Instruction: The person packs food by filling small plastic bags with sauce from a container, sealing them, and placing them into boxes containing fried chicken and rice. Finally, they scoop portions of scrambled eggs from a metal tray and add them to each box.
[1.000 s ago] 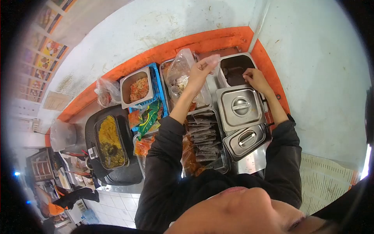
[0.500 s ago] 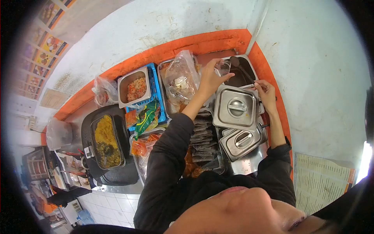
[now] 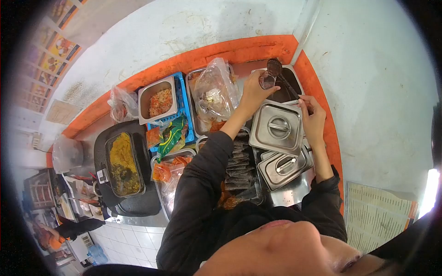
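Observation:
My left hand [image 3: 254, 92] holds a small clear cup [image 3: 267, 81] at its rim, over the left part of a steel pan of dark brown sauce [image 3: 283, 94]. Some dark sauce shows in the cup. Between the fingers of my right hand [image 3: 313, 112] is the handle of a dark ladle [image 3: 275, 67]; its bowl is above the pan, close beside the cup. A square steel lid [image 3: 277, 128] lies just in front of the pan, and a second steel lid [image 3: 286, 166] sits nearer to me.
Left of my arms are a clear plastic bag [image 3: 216, 99] on a tray, a steel pan of shredded orange food [image 3: 160, 102], a green packet [image 3: 174, 135] and a black container of yellow food [image 3: 124, 161]. Dark flat packs [image 3: 239, 168] stand in a tray. A co-worker [image 3: 53, 237] is far left.
The ladle has risen from the sauce, its bowl now higher and beside the cup. My left hand has shifted slightly with the cup. The far co-worker has moved.

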The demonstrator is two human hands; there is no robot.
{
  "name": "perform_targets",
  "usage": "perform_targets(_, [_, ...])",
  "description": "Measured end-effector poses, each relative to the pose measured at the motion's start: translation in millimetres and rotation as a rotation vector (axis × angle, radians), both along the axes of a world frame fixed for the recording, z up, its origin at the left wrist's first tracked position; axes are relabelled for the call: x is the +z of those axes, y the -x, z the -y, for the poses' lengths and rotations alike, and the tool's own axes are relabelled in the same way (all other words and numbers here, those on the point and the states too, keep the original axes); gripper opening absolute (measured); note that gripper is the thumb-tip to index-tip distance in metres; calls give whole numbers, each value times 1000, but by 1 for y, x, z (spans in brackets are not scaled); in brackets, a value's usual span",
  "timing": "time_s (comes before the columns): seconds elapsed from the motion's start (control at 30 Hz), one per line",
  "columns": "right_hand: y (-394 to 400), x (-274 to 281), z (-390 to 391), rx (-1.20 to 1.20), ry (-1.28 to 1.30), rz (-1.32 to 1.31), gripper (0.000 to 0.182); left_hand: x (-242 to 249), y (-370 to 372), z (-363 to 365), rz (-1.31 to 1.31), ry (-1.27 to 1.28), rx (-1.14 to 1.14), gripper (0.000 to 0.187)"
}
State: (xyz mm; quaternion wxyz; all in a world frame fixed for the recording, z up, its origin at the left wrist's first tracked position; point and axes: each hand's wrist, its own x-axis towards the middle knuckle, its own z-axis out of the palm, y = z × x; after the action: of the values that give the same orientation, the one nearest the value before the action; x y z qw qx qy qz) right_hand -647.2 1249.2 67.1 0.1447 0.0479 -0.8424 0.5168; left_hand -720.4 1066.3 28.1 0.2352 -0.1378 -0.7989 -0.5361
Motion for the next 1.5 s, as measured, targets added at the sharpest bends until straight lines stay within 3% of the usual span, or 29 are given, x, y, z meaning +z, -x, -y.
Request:
perform_targets(0.17, [-2, -7, 6, -57, -277, -313, 15, 9, -4, 1, 24, -9, 18, 49])
perform_targets(0.5, [3, -15, -3, -44, -638, -584, 16, 11, -6, 2, 79, -96, -11, 48])
perform_targets(0.6, [3, -16, 2, -58, -517, -524, 14, 7, -4, 4, 68, -57, 15, 51])
perform_targets(0.67, [2, -11, 4, -51, -190, -235, 14, 9, -6, 5, 74, -43, 23, 51])
perform_targets(0.7, [2, -9, 3, -51, -189, -234, 14, 8, -6, 5, 82, -60, 14, 51])
perform_targets(0.77, [8, -5, 0, -13, 122, -3, 12, 9, -7, 6, 90, -76, 8, 50])
perform_targets(0.9, [32, -2, -18, 4, 124, 92, 11, -3, -2, 8, 48, -74, 41, 48])
perform_targets(0.97, [46, -9, -25, 25, -165, 51, 9, -3, 0, 10, 36, -50, 54, 48])
perform_targets(1.0, [54, -17, -29, 23, -165, 51, 9, -1, 0, 12, 28, -56, 48, 48])
perform_targets(1.07, [69, -38, -32, -31, -891, -76, 9, 2, -1, 15, 17, -59, 42, 47])
perform_targets(1.17, [82, -53, -21, 53, -1072, -119, 9, 7, -2, 19, -45, -44, 31, 45])
perform_targets(1.33, [83, -55, -9, 218, -904, -91, 7, -7, 4, 23, -38, -25, 31, 48])
perform_targets(1.4, [88, -63, -12, 276, -534, 138, 9, -12, 3, 21, -17, -29, 36, 48])
perform_targets(1.43, [89, -65, -14, 277, -535, 135, 9, -12, 2, 20, 3, -33, 44, 49])
perform_targets(1.5, [85, -69, -20, 177, -144, 316, 11, -12, 2, 20, -11, -9, 61, 50])
